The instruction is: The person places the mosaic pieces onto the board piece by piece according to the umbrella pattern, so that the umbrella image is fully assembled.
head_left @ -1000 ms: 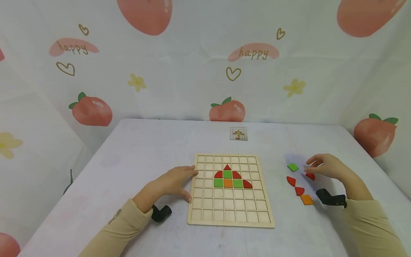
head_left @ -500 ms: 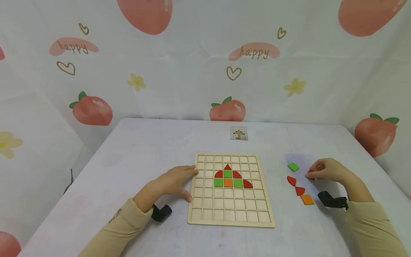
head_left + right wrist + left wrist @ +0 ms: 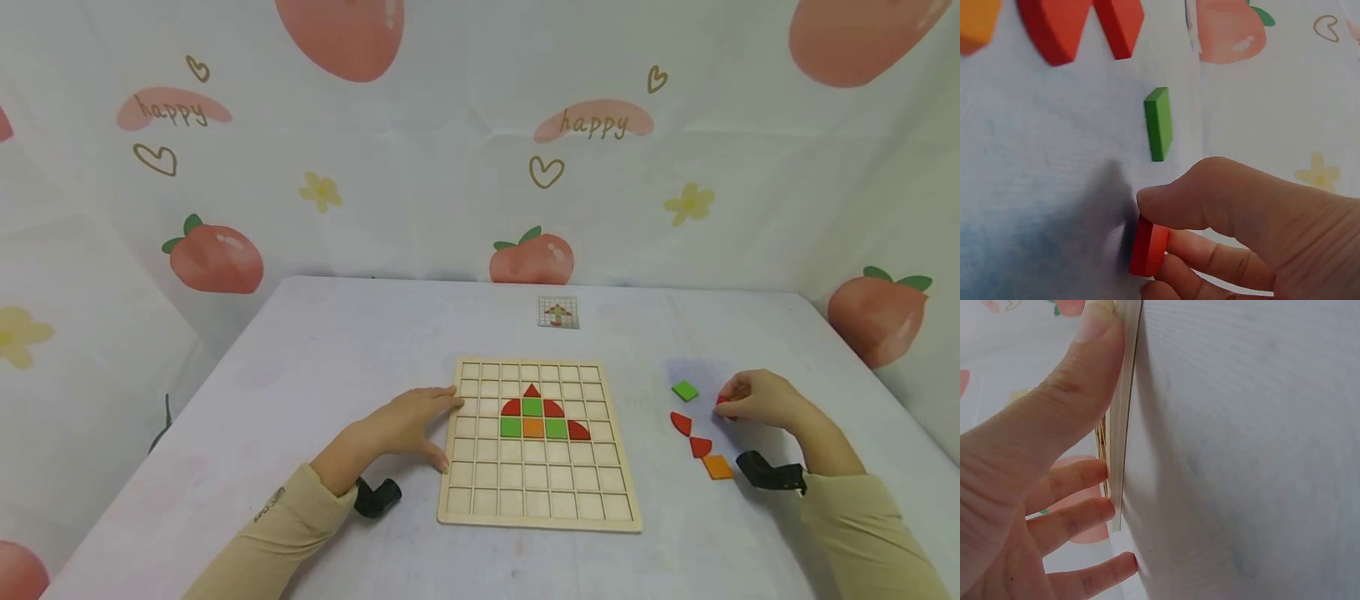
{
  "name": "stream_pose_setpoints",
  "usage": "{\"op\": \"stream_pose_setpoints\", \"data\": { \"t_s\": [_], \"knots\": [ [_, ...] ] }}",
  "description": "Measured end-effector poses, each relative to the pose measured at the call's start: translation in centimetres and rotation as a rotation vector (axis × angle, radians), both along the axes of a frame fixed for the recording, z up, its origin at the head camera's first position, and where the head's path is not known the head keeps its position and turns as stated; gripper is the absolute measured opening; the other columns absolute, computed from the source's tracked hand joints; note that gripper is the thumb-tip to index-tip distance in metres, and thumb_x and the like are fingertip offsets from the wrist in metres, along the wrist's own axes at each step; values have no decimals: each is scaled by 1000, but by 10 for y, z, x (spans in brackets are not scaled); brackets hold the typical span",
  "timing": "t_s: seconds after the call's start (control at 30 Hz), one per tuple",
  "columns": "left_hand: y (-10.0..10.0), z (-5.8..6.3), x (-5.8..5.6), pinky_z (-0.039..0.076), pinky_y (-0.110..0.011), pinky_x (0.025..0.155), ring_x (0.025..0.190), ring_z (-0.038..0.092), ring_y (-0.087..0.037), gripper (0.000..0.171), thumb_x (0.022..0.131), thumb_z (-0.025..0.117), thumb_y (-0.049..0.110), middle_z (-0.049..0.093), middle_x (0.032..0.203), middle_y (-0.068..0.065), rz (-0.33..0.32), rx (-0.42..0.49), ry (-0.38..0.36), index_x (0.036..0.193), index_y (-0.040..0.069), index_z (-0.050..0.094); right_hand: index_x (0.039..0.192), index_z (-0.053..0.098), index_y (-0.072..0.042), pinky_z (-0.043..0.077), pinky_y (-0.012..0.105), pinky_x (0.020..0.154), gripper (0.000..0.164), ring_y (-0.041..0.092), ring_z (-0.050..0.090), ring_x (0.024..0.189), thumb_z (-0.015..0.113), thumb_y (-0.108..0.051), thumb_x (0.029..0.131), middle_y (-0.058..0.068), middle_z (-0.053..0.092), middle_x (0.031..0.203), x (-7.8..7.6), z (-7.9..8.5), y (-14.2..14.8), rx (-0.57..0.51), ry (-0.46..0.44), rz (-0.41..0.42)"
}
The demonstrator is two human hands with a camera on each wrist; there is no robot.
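A wooden grid board point(image 3: 525, 475) lies mid-table, with red, green and orange tiles set in its upper cells. My left hand point(image 3: 397, 423) rests along the board's left edge, its fingers and thumb spread and fairly straight; the left wrist view shows the thumb point(image 3: 1079, 381) against the wooden rim. To the right of the board, my right hand point(image 3: 767, 402) pinches a red quarter-circle tile point(image 3: 1149, 249) between thumb and fingers, at or just over the tabletop. Fingers hide part of that tile. Nearby lies a green square tile point(image 3: 685, 391).
Two more red quarter-circle tiles point(image 3: 680, 423) and an orange square tile point(image 3: 717, 467) lie between the board and my right hand. A small pattern card point(image 3: 558, 312) sits behind the board. A printed cloth point(image 3: 420, 167) hangs beyond the table's back edge.
My right hand has come down onto the red quarter-circle tile and closed its thumb and fingers on it. The left hand and the board stay where they were.
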State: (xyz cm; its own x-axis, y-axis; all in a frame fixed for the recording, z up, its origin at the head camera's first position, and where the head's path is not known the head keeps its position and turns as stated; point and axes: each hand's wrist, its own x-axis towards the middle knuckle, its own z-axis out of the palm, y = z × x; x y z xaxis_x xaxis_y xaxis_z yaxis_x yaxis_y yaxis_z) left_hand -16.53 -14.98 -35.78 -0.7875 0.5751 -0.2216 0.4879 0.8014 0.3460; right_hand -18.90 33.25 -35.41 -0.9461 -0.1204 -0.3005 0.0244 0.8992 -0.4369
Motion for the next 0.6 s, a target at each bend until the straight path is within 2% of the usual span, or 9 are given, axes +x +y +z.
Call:
{"op": "stream_pose_setpoints", "data": {
  "t_s": [0.23, 0.6],
  "knots": [
    [0, 0, 0, 30, -48, 114, 137, 36, -35, 89, 64, 83, 35, 37, 148, -18, 7, -1, -1, 136, 1, 44, 92, 58, 5, 45, 25, 61, 31, 23, 54, 77, 70, -21, 80, 15, 61, 86, 2, 13, -12, -5, 106, 24],
    [0, -1, 0, 31, -49, 114, 136, 36, -35, 89, 64, 83, 36, 37, 148, -18, 7, 0, -4, 136, 1, 44, 90, 59, 1, 48, 25, 59, 22, 24, 61, 77, 71, -13, 78, 9, 61, 83, 6, 26, -63, -84, 244, 125]
  ]
}}
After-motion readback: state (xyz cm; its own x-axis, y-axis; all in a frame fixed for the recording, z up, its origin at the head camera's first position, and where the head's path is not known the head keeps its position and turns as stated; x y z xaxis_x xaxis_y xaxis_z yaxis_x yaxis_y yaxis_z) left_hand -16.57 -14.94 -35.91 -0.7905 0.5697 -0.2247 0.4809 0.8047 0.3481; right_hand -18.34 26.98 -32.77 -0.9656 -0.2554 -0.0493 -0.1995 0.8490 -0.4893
